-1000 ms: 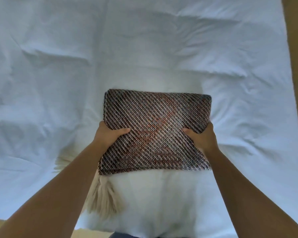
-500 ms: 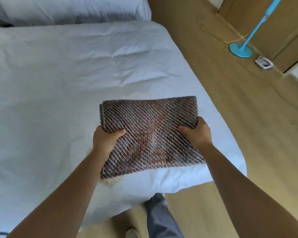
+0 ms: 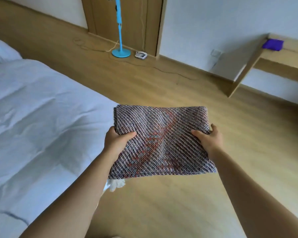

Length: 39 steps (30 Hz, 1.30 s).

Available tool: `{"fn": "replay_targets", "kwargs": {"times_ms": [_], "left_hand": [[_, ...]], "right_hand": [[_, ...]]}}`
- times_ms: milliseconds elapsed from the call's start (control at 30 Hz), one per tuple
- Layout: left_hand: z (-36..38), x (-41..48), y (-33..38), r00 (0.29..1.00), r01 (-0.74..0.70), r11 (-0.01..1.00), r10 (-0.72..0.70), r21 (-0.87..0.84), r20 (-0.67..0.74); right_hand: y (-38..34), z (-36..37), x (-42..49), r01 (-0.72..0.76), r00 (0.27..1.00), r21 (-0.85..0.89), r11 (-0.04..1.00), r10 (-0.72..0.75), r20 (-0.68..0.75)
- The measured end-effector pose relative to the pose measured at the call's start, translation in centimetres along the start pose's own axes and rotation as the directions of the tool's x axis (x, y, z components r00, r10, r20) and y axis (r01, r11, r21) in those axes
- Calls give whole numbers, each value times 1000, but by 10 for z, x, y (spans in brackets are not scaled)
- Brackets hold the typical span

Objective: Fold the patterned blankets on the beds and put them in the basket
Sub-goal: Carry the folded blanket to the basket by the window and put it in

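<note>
Person's body, head-camera view. Two bare forearms run up from the near edge: the left forearm (image 3: 79, 194) on the left and the right forearm (image 3: 248, 186) on the right. Both are uncovered along their whole visible length, broad at the near edge and narrowing toward the wrist. Each ends in a bare hand, the left hand (image 3: 116, 140) and the right hand (image 3: 208, 140). On each, the thumb and back show; the other fingers are mostly hidden.

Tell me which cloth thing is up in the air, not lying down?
The folded patterned blanket: the left hand and right hand grip its sides. The white bedding lies spread out; the purple cloth sits on the desk.
</note>
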<state>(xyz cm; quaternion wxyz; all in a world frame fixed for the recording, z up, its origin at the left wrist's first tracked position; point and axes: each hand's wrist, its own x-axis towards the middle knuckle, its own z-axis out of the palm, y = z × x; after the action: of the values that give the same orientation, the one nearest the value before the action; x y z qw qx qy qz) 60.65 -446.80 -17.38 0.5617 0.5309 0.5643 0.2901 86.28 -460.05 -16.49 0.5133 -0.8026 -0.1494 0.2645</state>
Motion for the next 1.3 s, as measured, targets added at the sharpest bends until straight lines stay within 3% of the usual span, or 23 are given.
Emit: {"fn": "replay_targets", "kwargs": {"times_ms": [200,367,667,1100,1300], "left_hand": [[166,-77,23,951,-103,989,66,105,303],[306,-154,30,853,-189,970,86,152,514],[531,-262,33,573,-324,930,47,174,818],[864,-357,60,274,-468,852,-111,234,955],[1001,-401,63,167,-563,788,-185,248,968]], "right_hand": [[66,-194,-39,-46,963,135,990,80,-257],[120,-333,-75,-31,889,227,973,131,-440],[217,-516,-100,-141,593,208,968,251,-765],[288,-724,-15,-220,266,399,890,448,-853],[328,-806,29,-196,158,495,846,526,-836]]}}
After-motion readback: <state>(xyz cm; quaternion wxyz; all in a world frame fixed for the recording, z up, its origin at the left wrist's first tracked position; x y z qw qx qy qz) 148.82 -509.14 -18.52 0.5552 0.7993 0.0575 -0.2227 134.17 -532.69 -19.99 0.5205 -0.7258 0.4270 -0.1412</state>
